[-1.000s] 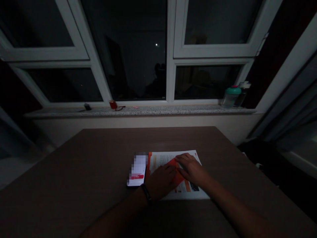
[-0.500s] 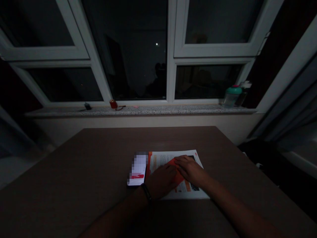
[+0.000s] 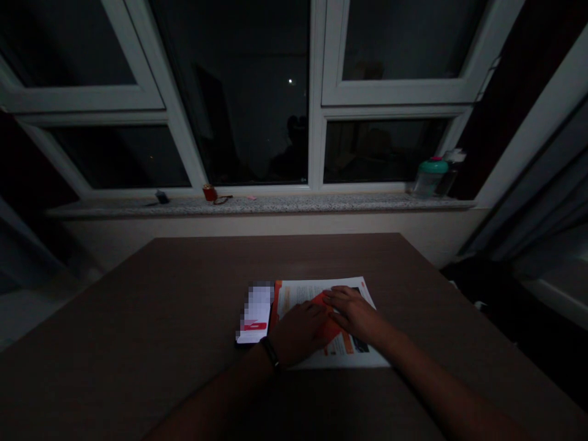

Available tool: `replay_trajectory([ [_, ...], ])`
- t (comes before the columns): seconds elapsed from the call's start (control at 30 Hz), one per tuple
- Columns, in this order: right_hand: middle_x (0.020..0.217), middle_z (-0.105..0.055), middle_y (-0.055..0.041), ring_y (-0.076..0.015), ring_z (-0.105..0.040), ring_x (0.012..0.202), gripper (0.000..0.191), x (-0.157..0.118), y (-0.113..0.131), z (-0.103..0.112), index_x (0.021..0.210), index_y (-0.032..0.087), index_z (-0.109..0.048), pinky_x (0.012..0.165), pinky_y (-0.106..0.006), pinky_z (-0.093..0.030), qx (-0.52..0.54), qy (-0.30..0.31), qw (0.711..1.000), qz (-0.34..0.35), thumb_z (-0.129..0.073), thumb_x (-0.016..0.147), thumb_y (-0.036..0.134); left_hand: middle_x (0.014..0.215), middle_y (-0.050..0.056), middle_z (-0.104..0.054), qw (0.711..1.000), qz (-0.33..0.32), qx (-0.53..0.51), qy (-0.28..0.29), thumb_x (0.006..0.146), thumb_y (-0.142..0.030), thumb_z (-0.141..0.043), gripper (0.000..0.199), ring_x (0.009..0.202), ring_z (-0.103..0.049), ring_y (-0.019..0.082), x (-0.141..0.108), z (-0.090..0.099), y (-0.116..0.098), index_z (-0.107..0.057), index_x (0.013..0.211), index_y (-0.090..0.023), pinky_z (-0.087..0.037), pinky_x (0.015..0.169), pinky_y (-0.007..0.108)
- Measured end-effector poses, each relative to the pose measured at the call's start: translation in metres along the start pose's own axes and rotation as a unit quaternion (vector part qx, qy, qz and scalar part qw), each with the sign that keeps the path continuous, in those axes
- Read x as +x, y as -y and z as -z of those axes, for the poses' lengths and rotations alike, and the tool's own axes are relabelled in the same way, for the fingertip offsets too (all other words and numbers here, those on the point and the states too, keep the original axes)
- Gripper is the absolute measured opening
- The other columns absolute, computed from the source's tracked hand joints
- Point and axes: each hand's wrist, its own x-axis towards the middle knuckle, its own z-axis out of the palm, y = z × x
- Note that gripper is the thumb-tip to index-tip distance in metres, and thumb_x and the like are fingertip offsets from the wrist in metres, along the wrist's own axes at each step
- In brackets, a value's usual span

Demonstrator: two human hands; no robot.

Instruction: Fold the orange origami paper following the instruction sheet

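A folded piece of red paper (image 3: 331, 331) lies on a printed magazine or booklet (image 3: 294, 295), which rests flat on the brown table. My left hand (image 3: 296, 334), with a dark band at its wrist, lies palm down over the left side of the red paper, its fingers extended onto it. From the right, my right hand (image 3: 353, 309) rests on the paper with fingers stretched and slightly spread. Both thumbs are partly hidden. A phone (image 3: 256, 315) with a lit, partly blurred screen lies against the booklet's left edge.
The brown table (image 3: 184, 294) reaches to the wall below a stone windowsill (image 3: 285, 204). On the sill stand a green-lidded bottle (image 3: 432, 176), another clear bottle (image 3: 452, 171), a small red jar (image 3: 210, 193) and a small dark object (image 3: 162, 196). The room is dim.
Almost nothing differs. My left hand has shifted very slightly on the red paper; the right hand stays in nearly the same place.
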Motion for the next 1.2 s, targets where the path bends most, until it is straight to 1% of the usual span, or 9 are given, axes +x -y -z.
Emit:
replay_trajectory([
  [0.17, 0.138, -0.058, -0.0064, -0.0258, -0.046, 0.128, 0.041, 0.0, 0.002, 0.001, 0.131, 0.023, -0.06, 0.109, -0.045, -0.038, -0.006, 0.0, 1.0, 0.001, -0.059, 0.09, 0.022, 0.132, 0.009, -0.056, 1.0, 0.002, 0.003, 0.001, 0.091, -0.029, -0.06, 0.034, 0.123, -0.049, 0.027, 0.001, 0.001, 0.0, -0.053, 0.122, -0.019, -0.04, 0.104, 0.044],
  [0.43, 0.137, -0.059, -0.0057, -0.0274, -0.046, 0.126, 0.04, 0.001, 0.006, 0.002, 0.13, 0.022, -0.061, 0.107, -0.046, -0.038, -0.014, 0.006, 1.0, -0.012, -0.058, 0.09, 0.022, 0.133, 0.009, -0.055, 1.0, 0.007, -0.001, 0.011, 0.089, -0.026, -0.062, 0.034, 0.123, -0.049, 0.027, 0.0, 0.005, -0.003, -0.054, 0.121, -0.02, -0.039, 0.105, 0.043],
  [0.53, 0.133, -0.06, -0.0079, -0.0268, -0.048, 0.122, 0.04, 0.001, 0.008, 0.008, 0.13, 0.021, -0.06, 0.105, -0.045, -0.04, -0.016, -0.023, 1.0, -0.014, -0.06, 0.09, 0.025, 0.135, 0.008, -0.054, 1.0, 0.002, -0.002, 0.008, 0.088, -0.025, -0.063, 0.035, 0.125, -0.048, 0.026, 0.0, 0.003, -0.001, -0.053, 0.121, -0.02, -0.039, 0.106, 0.043],
  [0.6, 0.128, -0.063, -0.009, -0.0262, -0.05, 0.118, 0.037, 0.001, 0.008, 0.012, 0.127, 0.021, -0.062, 0.103, -0.043, -0.041, -0.018, -0.052, 0.998, -0.027, -0.06, 0.09, 0.027, 0.138, 0.008, -0.052, 1.0, -0.005, -0.003, 0.005, 0.089, -0.025, -0.061, 0.033, 0.126, -0.047, 0.026, -0.001, 0.002, 0.001, -0.053, 0.12, -0.02, -0.038, 0.106, 0.043],
  [0.67, 0.123, -0.065, -0.0089, -0.0261, -0.051, 0.115, 0.034, 0.001, 0.008, 0.014, 0.123, 0.021, -0.064, 0.102, -0.043, -0.041, -0.025, -0.065, 0.997, -0.037, -0.061, 0.09, 0.026, 0.139, 0.008, -0.051, 1.0, -0.013, -0.004, 0.0, 0.089, -0.026, -0.06, 0.03, 0.126, -0.047, 0.026, -0.002, 0.001, 0.002, -0.054, 0.119, -0.02, -0.039, 0.105, 0.042],
  [0.8, 0.12, -0.064, -0.009, -0.0264, -0.051, 0.114, 0.031, 0.001, 0.008, 0.012, 0.12, 0.021, -0.066, 0.102, -0.043, -0.04, -0.036, -0.056, 0.997, -0.043, -0.061, 0.09, 0.024, 0.135, 0.009, -0.055, 1.0, -0.017, -0.001, -0.007, 0.091, -0.028, -0.058, 0.031, 0.124, -0.049, 0.026, -0.002, 0.003, 0.0, -0.054, 0.12, -0.019, -0.04, 0.104, 0.042],
  [1.0, 0.12, -0.063, -0.0098, -0.0261, -0.05, 0.114, 0.029, 0.002, 0.01, 0.01, 0.117, 0.021, -0.068, 0.1, -0.042, -0.041, -0.052, -0.041, 0.997, -0.037, -0.057, 0.091, 0.019, 0.134, 0.01, -0.055, 1.0, -0.007, 0.011, 0.006, 0.089, -0.028, -0.061, 0.034, 0.123, -0.049, 0.027, -0.001, 0.006, -0.002, -0.054, 0.121, -0.017, -0.04, 0.105, 0.043],
  [1.2, 0.12, -0.063, -0.0094, -0.0261, -0.048, 0.114, 0.031, 0.003, 0.01, 0.008, 0.117, 0.021, -0.068, 0.1, -0.042, -0.041, -0.066, -0.031, 0.996, -0.047, -0.052, 0.091, 0.015, 0.132, 0.009, -0.057, 1.0, -0.006, 0.009, 0.005, 0.089, -0.029, -0.061, 0.032, 0.121, -0.05, 0.028, -0.001, 0.005, -0.002, -0.055, 0.119, -0.019, -0.04, 0.103, 0.043],
])
